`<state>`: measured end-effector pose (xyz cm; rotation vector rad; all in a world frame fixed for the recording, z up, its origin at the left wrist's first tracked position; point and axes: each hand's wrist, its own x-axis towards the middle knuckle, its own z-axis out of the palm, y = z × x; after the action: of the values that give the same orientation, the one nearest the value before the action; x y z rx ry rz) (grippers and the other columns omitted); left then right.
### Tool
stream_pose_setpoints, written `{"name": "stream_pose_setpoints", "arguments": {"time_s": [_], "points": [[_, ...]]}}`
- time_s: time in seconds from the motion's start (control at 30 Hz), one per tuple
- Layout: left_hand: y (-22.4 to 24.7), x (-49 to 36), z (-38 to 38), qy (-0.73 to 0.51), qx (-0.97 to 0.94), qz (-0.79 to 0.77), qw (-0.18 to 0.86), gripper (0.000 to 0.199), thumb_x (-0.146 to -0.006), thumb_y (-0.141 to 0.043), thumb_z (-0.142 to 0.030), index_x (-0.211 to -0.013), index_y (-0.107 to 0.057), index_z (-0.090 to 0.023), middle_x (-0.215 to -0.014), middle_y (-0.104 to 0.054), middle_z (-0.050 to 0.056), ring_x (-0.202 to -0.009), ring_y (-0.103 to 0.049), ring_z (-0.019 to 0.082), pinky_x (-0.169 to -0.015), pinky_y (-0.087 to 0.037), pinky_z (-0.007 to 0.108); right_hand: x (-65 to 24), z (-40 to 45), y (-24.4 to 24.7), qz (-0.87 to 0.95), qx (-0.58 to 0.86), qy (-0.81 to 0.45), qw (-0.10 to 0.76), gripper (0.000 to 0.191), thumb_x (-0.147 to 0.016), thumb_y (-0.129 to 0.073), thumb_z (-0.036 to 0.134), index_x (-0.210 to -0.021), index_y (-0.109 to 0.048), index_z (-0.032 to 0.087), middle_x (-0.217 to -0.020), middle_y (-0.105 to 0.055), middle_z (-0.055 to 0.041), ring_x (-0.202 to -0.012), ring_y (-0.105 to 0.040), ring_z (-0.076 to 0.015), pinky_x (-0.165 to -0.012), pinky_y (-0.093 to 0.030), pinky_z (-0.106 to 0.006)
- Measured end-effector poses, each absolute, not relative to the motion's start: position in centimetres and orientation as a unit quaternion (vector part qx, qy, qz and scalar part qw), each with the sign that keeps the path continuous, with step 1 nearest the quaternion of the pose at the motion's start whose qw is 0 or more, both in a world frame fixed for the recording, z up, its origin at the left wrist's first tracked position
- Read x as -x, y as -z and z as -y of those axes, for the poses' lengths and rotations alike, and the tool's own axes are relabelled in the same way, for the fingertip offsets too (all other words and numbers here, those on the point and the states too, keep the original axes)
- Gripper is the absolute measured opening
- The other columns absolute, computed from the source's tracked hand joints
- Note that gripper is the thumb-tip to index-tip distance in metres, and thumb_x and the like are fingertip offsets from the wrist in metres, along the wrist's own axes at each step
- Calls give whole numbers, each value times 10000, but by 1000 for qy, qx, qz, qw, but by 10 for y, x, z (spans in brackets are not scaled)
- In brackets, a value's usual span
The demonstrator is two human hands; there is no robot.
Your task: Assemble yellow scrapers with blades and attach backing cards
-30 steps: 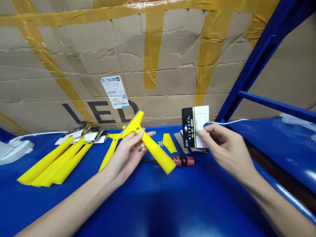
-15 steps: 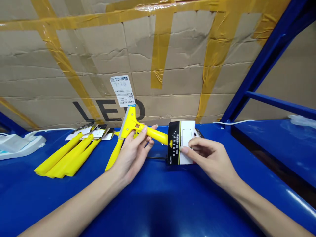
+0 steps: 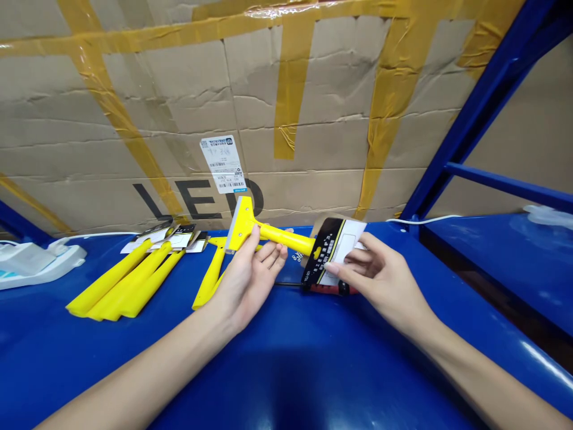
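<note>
My left hand (image 3: 250,272) is closed on a yellow scraper (image 3: 242,224) with a metal blade edge, its handle pointing right. Between the thumb and fingers of my right hand (image 3: 380,272) is a black-and-white printed packaging card (image 3: 329,245), tilted, at the handle's end. Whether the handle passes into the card I cannot tell. Behind my left hand lies another yellow scraper (image 3: 209,279), partly hidden. Under the card, a screwdriver (image 3: 329,289) with a red and black handle shows in part on the blue surface.
Several yellow handles with cards (image 3: 128,280) lie side by side at the left on the blue table (image 3: 286,370). A white power strip (image 3: 58,266) sits at the far left. Behind stands a taped cardboard box (image 3: 340,119); a blue metal frame (image 3: 465,113) rises at the right.
The scraper has shifted slightly right and its head has turned. The card in my right hand has tilted clockwise, uncovering more of the screwdriver's red handle.
</note>
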<state>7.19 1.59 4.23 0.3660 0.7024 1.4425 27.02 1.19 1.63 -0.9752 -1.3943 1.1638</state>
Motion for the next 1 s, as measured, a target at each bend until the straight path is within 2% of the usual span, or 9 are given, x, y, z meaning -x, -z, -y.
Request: {"name": "stream_pose_setpoints", "arguments": {"time_s": [0.13, 0.3, 0.4, 0.5, 0.57, 0.67, 0.77, 0.93, 1.0], "points": [[-43, -67, -19, -657, -176, -299, 669, 113, -911, -675, -121, -1019, -676, -153, -894, -701, 66, -736, -661, 122, -732, -597, 223, -268, -10, -18, 545, 355, -604, 460, 495, -836, -766, 456, -1256, -643, 225, -1122, -776, -99, -1011, -748, -267, -898, -611, -443], [-43, -62, -18, -663, -200, -315, 649, 69, -884, -685, -66, -913, -708, -125, -896, -708, 51, -755, -664, 113, -732, -600, 223, -271, -10, -13, 615, 407, -475, 480, 474, -763, -834, 380, -1188, -697, 218, -1134, -767, -93, -966, -749, -270, -863, -625, -431], [-42, -57, -18, -653, -232, -353, 629, 100, -865, -704, -52, -937, -707, -121, -883, -725, 40, -738, -687, 112, -763, -615, 240, -274, -10, -16, 606, 405, -488, 480, 498, -758, -835, 366, -1205, -680, 212, -1097, -776, -88, -922, -754, -256, -814, -629, -398], [-40, -50, -20, -643, -263, -378, 613, 152, -908, -693, -166, -1058, -687, -144, -910, -756, 82, -810, -738, 172, -791, -627, 291, -276, -10, -23, 577, 415, -532, 460, 536, -729, -855, 375, -1191, -655, 192, -918, -796, -62, -737, -747, -213, -663, -613, -327], [-40, -45, -21, -634, -280, -382, 611, 225, -946, -655, -291, -1130, -666, -162, -947, -766, 126, -888, -753, 229, -810, -630, 348, -276, -10, -26, 576, 427, -533, 450, 524, -723, -857, 379, -1166, -656, 185, -879, -797, -53, -692, -736, -196, -646, -603, -312], [-40, -41, -23, -620, -334, -387, 595, 204, -924, -678, -288, -1090, -698, -171, -1000, -762, 108, -912, -742, 218, -853, -616, 361, -276, -10, -27, 574, 422, -544, 443, 466, -734, -844, 391, -1118, -679, 185, -1000, -801, -80, -764, -755, -209, -686, -617, -328], [-40, -39, -23, -604, -395, -405, 561, 153, -861, -746, -217, -987, -743, -130, -1046, -754, 85, -863, -710, 145, -865, -585, 268, -276, -10, -26, 582, 411, -551, 434, 423, -747, -835, 404, -1084, -700, 188, -1076, -790, -96, -866, -764, -236, -724, -625, -341], [-35, -41, -22, -566, -456, -439, 528, 420, -745, -871, -248, -1107, -661, -215, -750, -762, 4, -713, -704, 140, -736, -532, 240, -277, -10, -27, 565, 417, -579, 415, 508, -701, -878, 368, -1130, -672, 187, -1055, -794, -96, -919, -763, -252, -758, -622, -338], [-34, -43, -21, -543, -480, -446, 525, 353, -752, -869, -281, -1036, -672, -213, -697, -746, -9, -687, -683, 125, -706, -499, 219, -276, -9, -28, 552, 412, -598, 410, 565, -666, -903, 316, -1158, -650, 203, -1030, -796, -75, -929, -765, -250, -800, -621, -342]]}}
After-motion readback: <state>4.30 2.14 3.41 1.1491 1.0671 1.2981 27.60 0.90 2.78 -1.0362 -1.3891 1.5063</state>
